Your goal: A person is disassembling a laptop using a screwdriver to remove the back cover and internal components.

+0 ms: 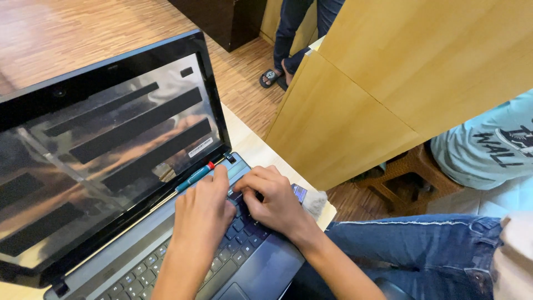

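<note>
Left hand (202, 214) and right hand (275, 203) press grey laptop (139, 253) keys.

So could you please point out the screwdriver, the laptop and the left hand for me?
screwdriver (195, 176), head view, teal handle.
laptop (119, 133), head view, middle of screen.
left hand (201, 214), head view, back of hand.

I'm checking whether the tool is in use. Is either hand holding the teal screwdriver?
No. The teal screwdriver lies loose along the laptop hinge, while the left hand and right hand press on the keyboard.
</note>
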